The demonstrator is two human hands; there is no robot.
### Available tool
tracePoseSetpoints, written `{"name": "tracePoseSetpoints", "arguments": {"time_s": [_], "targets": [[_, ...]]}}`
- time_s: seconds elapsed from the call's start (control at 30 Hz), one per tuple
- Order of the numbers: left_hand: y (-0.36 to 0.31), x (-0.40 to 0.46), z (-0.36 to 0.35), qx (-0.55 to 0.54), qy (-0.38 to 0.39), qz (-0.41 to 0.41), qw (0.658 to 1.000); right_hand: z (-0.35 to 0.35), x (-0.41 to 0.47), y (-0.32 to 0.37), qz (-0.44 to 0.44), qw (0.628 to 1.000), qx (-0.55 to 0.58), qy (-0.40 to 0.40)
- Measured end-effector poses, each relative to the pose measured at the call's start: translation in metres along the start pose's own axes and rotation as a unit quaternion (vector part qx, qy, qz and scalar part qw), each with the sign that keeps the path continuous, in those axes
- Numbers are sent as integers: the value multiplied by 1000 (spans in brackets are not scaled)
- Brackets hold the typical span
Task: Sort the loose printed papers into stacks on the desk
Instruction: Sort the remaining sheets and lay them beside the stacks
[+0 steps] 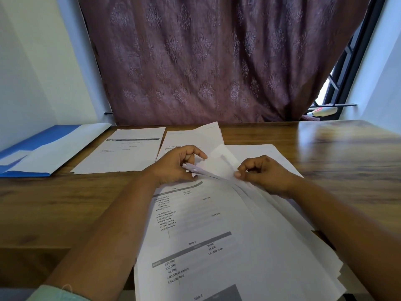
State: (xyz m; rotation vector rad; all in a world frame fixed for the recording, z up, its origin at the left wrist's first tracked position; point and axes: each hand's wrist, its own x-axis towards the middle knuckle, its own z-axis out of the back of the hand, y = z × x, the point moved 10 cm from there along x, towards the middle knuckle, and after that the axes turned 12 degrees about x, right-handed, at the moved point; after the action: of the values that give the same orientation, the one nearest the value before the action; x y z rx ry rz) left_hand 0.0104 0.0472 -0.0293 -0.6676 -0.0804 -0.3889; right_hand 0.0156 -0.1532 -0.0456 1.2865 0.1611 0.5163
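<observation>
A thick pile of loose printed papers (227,235) lies in front of me, its top sheet printed with tables of figures. My left hand (173,166) pinches the far corners of several sheets at the pile's top edge. My right hand (262,174) grips the same fanned, lifted corners from the right, and a white sheet (219,164) curls up between the two hands. Farther back on the wooden desk (65,205) lie two separate papers: one with a dark letterhead (123,153) on the left and another sheet (191,135) to its right, partly behind my left hand.
A blue and white folder (43,151) lies at the far left of the desk against the wall. A purple patterned curtain (206,61) hangs behind the desk. A further white sheet (256,151) lies behind my right hand. The pile overhangs the desk's near edge.
</observation>
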Motion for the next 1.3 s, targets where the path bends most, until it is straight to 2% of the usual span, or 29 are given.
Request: {"name": "tracePoseSetpoints", "arguments": {"time_s": [0.1, 0.23, 0.33, 0.4, 0.47, 0.53, 0.6, 0.67, 0.77, 0.9, 0.97, 1.07, 1.17, 1.3], "targets": [[0, -1, -2, -12, 6, 7, 1000, 0, 1, 0, -3, 1000, 9, -3], [7, -3, -4, -121, -2, 45, 992, 12, 4, -4, -7, 999, -5, -53], [12, -1, 4, -66, -49, 62, 995, 41, 4, 7, 45, 984, -25, -171], [13, -1, 12, -23, -79, 70, 994, 47, 0, 28, 89, 975, -53, -194], [13, -2, 16, -5, -89, 69, 994, 31, 0, 41, 98, 985, -61, -125], [12, -2, 9, 0, -64, 67, 996, 0, 1, 46, 74, 993, -83, -31], [12, -4, -1, 19, -29, 75, 997, -26, 7, 38, 27, 979, -200, 23], [11, -4, -5, 21, -16, 80, 996, -36, 17, 24, -43, 961, -271, 37], [9, -5, -4, -1, -8, 78, 997, -37, 30, 16, -88, 973, -211, 1], [9, -5, -4, 26, -3, 85, 996, -36, 36, 10, -138, 990, -20, -20], [10, -5, -4, 28, -1, 87, 996, -41, 37, 16, -121, 993, 9, -3], [10, -4, -5, 30, 12, 83, 996, -46, 34, 27, -55, 998, -15, 10], [7, -5, -9, 7, 45, 74, 996, -50, 31, 31, -27, 997, 55, 40], [4, -9, -4, -26, 64, 64, 996, -28, 36, 23, -29, 994, 105, -33]]}}
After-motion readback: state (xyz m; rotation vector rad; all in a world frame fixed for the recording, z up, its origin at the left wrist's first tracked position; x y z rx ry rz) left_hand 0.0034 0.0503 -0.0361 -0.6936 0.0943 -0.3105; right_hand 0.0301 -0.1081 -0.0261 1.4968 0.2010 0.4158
